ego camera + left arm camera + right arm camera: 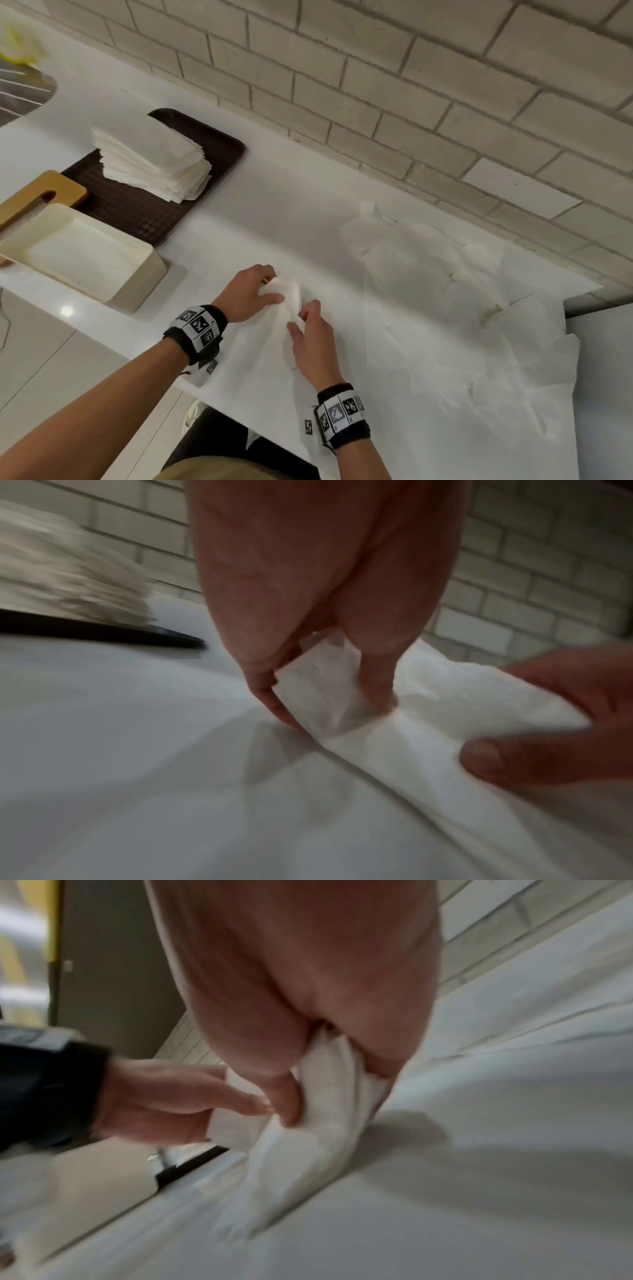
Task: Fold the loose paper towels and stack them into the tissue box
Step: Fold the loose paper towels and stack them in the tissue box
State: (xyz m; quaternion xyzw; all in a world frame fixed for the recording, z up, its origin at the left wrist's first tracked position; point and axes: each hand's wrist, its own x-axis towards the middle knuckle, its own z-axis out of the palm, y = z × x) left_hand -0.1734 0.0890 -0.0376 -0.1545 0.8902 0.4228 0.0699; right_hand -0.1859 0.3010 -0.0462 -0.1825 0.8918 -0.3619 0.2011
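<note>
Your left hand point(251, 294) and right hand point(313, 337) both pinch one paper towel point(274, 342) mid-fold on the surface point(274, 212). Folded stack point(154, 161) waits on the tray point(137, 209); tissue box point(85, 253) looks empty; loose towels point(445, 291) remain.

White paper towels point(154, 161), dark brown tray point(137, 205), cream tissue box point(137, 274)

You have one white paper towel point(287, 308) bunched up into a ridge on the counter, partly folded. More loose paper towels point(445, 291) lie flat and spread out to your right. The cream tissue box point(137, 274) sits open on your left, near a neat stack of folded towels point(154, 157).
</note>
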